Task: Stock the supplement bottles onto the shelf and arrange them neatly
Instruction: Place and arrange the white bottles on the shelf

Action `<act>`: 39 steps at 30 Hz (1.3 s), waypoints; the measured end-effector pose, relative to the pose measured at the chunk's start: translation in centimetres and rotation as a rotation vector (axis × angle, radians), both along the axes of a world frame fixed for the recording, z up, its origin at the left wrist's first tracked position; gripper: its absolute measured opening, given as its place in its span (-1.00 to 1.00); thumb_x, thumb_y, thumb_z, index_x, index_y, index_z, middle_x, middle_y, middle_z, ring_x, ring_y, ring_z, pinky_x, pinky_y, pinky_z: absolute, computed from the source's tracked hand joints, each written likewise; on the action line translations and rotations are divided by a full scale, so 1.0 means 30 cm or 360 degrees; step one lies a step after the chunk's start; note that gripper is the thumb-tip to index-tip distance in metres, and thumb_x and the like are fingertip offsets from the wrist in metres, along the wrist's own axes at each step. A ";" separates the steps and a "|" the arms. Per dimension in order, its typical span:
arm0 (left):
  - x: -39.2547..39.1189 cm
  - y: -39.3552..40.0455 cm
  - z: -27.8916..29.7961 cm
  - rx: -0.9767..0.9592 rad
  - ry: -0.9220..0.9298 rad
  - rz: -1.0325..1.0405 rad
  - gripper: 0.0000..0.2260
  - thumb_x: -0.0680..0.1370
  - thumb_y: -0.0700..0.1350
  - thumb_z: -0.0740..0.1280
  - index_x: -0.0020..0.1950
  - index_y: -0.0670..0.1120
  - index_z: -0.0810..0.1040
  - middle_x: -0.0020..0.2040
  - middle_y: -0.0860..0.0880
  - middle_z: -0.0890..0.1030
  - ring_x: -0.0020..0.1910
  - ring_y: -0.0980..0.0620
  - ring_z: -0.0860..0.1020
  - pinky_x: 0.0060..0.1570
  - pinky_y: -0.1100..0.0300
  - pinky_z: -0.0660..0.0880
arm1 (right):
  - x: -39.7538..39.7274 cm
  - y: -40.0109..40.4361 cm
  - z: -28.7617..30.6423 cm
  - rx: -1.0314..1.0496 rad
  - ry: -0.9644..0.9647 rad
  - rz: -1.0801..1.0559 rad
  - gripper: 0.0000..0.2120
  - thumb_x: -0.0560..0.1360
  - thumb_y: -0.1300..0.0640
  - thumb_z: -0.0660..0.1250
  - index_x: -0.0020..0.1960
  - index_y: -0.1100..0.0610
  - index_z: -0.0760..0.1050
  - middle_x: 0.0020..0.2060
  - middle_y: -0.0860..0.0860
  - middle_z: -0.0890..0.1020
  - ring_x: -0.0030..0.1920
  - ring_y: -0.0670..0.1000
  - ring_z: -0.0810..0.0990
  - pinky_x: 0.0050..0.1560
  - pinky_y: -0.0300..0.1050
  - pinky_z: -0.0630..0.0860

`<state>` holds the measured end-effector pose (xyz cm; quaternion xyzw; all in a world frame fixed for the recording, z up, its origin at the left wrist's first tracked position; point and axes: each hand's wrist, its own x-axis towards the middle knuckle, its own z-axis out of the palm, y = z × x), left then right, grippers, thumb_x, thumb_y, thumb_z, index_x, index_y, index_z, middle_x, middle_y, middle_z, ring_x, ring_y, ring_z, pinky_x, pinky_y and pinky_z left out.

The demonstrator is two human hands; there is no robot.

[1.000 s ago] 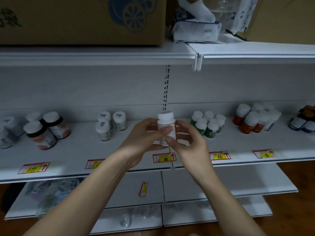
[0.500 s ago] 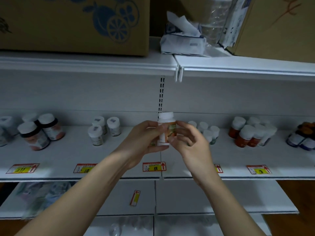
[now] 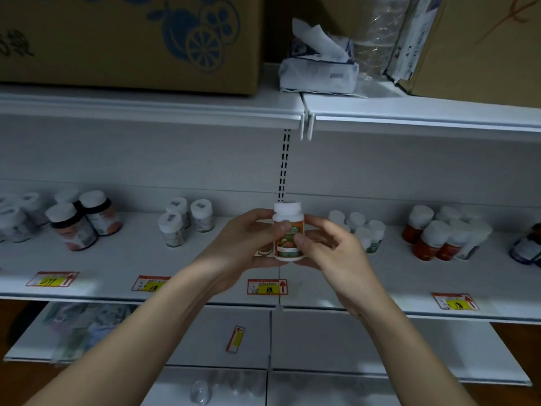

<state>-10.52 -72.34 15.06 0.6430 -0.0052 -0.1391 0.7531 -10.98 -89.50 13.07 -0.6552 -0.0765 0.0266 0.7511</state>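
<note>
Now turned label-forward, a white-capped supplement bottle [image 3: 288,233] sits upright between a person's two hands in front of the middle shelf [image 3: 123,268], its orange-and-green label facing the camera where a moment ago mostly its white side showed. The rotation suggests the bottle is being checked or squared up before it goes down, so the placing itself is not yet done; the bottle hangs in the air above the shelf's front edge, over the red-and-yellow price tag [image 3: 267,286] marked 88. The left hand [image 3: 246,241] cups the bottle from the side and below, thumb curled against its upper body just under the cap; the right hand [image 3: 330,247] pinches the label with thumb and forefinger, its other fingers loosely spread behind. Both hands are closed on the bottle, neither one free. Behind the right hand stands a cluster of green-labelled bottles [image 3: 366,232], with red-labelled bottles [image 3: 433,238] farther right and three small white-capped jars [image 3: 183,221] to the left. A clear stretch of shelf lies between those groups, the likely landing spot. A cardboard box [image 3: 128,42] rests on the shelf above.
</note>
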 end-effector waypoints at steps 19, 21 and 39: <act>0.008 0.033 0.027 0.0222 -0.0613 -0.0281 -0.48 0.30 -0.52 0.50 0.14 -0.10 0.58 0.18 -0.06 0.65 0.27 0.09 0.56 0.02 0.22 0.58 | 0.004 -0.069 0.039 -0.0024 -0.0446 0.0220 -0.52 0.31 0.50 0.51 -0.02 -0.03 0.58 0.02 -0.01 0.62 0.17 -0.02 0.57 0.16 -0.04 0.57; 0.018 0.033 0.021 0.0212 -0.0611 -0.0283 -0.48 0.31 -0.51 0.49 0.15 -0.08 0.58 0.18 -0.04 0.65 0.27 0.08 0.57 0.03 0.22 0.57 | 0.009 -0.070 0.039 -0.0014 -0.0438 0.0211 -0.55 0.30 0.45 0.52 -0.01 -0.03 0.58 0.03 -0.01 0.63 0.19 -0.01 0.57 0.16 -0.04 0.58; 0.003 -0.008 0.074 0.0405 -0.0045 -0.0223 -0.70 0.62 0.07 0.25 0.26 -0.02 0.60 -0.03 -0.11 0.74 -0.09 -0.10 0.72 -0.16 0.18 0.64 | 0.025 -0.052 0.097 -0.0427 0.0266 0.0132 -0.40 0.38 -0.21 0.34 0.26 0.17 0.54 -0.25 0.13 0.69 -0.38 0.05 0.62 -0.44 -0.19 0.50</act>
